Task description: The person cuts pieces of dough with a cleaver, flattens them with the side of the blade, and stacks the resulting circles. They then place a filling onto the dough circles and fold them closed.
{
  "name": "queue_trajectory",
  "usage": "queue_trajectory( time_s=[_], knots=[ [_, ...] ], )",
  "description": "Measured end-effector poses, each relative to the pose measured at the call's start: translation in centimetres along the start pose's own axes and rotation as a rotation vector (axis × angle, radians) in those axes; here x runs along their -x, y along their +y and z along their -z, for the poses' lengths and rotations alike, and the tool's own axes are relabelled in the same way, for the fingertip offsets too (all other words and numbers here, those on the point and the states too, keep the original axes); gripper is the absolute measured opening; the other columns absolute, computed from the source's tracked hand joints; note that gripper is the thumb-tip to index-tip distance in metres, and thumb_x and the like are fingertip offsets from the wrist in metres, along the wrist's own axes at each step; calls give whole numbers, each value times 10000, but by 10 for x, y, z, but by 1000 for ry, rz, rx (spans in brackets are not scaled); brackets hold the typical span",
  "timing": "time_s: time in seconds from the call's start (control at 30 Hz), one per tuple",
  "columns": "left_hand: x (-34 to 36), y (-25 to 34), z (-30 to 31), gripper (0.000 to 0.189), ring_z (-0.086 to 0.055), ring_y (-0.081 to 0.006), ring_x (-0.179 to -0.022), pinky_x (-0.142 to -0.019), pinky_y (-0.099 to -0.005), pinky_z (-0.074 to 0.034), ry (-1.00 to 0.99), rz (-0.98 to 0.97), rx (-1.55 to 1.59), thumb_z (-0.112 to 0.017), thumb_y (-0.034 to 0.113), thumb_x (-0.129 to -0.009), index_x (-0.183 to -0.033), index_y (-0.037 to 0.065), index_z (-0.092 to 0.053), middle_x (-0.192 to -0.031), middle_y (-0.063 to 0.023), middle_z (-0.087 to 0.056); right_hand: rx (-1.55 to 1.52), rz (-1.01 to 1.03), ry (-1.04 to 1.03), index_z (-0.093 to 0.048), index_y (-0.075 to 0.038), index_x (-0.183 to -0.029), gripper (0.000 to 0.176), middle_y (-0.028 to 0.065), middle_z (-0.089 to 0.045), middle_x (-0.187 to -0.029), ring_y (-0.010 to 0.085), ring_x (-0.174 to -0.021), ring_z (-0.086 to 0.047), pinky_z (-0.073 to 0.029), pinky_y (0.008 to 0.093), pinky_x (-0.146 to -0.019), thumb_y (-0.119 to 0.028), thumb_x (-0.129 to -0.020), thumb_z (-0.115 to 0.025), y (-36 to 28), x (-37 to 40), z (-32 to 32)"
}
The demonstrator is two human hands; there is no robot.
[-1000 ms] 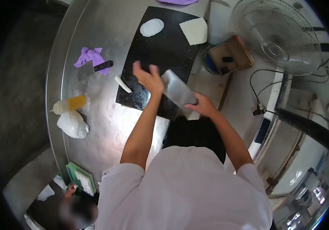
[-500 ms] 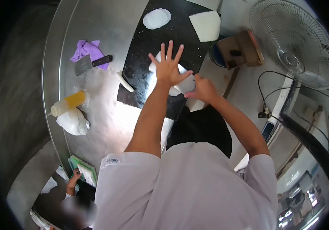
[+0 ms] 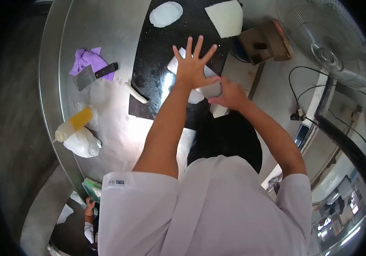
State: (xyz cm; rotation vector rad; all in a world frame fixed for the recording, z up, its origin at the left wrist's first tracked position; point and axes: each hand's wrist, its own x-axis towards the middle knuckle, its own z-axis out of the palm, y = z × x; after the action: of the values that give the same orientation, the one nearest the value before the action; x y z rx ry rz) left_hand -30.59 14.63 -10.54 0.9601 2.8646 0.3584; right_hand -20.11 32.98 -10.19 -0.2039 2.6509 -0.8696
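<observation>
My left hand [image 3: 192, 70] lies flat with spread fingers on a broad grey blade, seemingly a cleaver [image 3: 212, 89], above the black board [image 3: 149, 64]. The fingers of my right hand [image 3: 232, 94] are closed at the blade's right end, its handle hidden in the grip. Thin white dough [image 3: 195, 97] shows beneath and beside the blade, partly covered by my left hand. At the board's left edge rests a white dough stick [image 3: 135, 93]. Several thin round white wrappers [image 3: 166, 14] appear stacked at the far end of the board.
To the left, a dark-handled scraper [image 3: 93, 74] lies on a purple cloth [image 3: 85, 59]. Nearer are a squeeze bottle of yellow liquid [image 3: 74, 123] and a white bag [image 3: 82, 143]. A white pad [image 3: 225, 19], cardboard box [image 3: 266, 42] and fan [image 3: 332, 47] stand right. Another person's hand [image 3: 90, 206] shows lower left.
My left hand has shifted slightly right and is still spread on the blade. My right hand keeps its grip, a little further right. The view has shifted, and the other person shows less.
</observation>
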Motion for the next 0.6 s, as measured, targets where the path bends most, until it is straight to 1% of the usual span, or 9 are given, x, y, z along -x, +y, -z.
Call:
queue_trajectory(
  time_s=[0.03,0.07,0.23,0.3,0.33,0.4,0.5,0.57,0.6],
  knots=[
    [-6,-6,2,1102,-118,-472,-1548,-1091,-829,-108,41,0,-33,-687,806,-674,-1612,406,-269,-1708,-124,-174,-45,-38,-10,-562,35,-1175,798,274,-713,-970,462,-939,-703,-562,509,-815,-501,-686,-894,-3,-11,3],
    [-8,-7,10,1095,-94,-480,-1551,-1108,-815,-96,-7,-12,-57,-673,809,-697,-1619,393,-254,-1712,-136,-148,-99,-81,-27,-562,42,-1173,807,284,-710,-978,471,-946,-700,-560,513,-833,-502,-681,-896,-9,-10,-1],
    [34,0,4,1120,-46,-486,-1558,-1080,-843,-67,-123,-126,35,-689,809,-663,-1612,350,-311,-1719,-143,-115,-137,-135,-72,-565,38,-1184,821,314,-696,-1021,493,-972,-687,-554,513,-867,-476,-651,-920,-29,29,-30],
    [22,-1,8,1122,-66,-457,-1565,-1062,-855,-78,-166,-135,33,-699,795,-658,-1612,350,-312,-1717,-116,-146,-48,5,113,-560,43,-1194,826,314,-692,-1016,494,-975,-682,-549,519,-866,-465,-652,-923,-20,27,-31],
    [17,-1,7,1123,-84,-441,-1566,-1058,-856,-87,-113,-131,40,-695,798,-657,-1612,349,-312,-1716,-103,-159,-187,-73,-41,-558,43,-1173,823,317,-685,-997,495,-978,-675,-546,522,-853,-470,-645,-925,-17,21,-21],
    [1,-5,5,1126,-133,-413,-1561,-1054,-854,-104,-39,-119,4,-684,805,-659,-1613,338,-311,-1712,-87,-177,-160,-112,-60,-556,44,-1157,818,312,-684,-988,490,-971,-676,-547,522,-842,-472,-642,-925,-17,7,-2],
    [-27,-17,2,1120,-147,-433,-1549,-1067,-850,-102,54,-190,-17,-684,818,-653,-1601,335,-332,-1706,-103,-185,-172,-128,-20,-554,46,-1112,800,298,-689,-991,472,-954,-685,-552,509,-823,-476,-633,-926,-13,-1,-5],
    [-18,-10,3,1149,-116,-462,-1550,-1078,-844,-88,33,-203,-57,-680,838,-638,-1607,339,-316,-1707,-116,-177,-197,-50,29,-554,65,-1140,840,295,-695,-998,459,-961,-692,-556,497,-834,-485,-625,-925,-4,3,-23],
    [6,-6,-4,1152,-102,-481,-1547,-1077,-846,-85,-1,-233,16,-679,837,-637,-1609,339,-312,-1705,-125,-177,-300,-57,-39,-558,63,-1195,880,307,-688,-1066,470,-986,-686,-558,497,-865,-497,-623,-922,-8,20,-31]
  ],
)
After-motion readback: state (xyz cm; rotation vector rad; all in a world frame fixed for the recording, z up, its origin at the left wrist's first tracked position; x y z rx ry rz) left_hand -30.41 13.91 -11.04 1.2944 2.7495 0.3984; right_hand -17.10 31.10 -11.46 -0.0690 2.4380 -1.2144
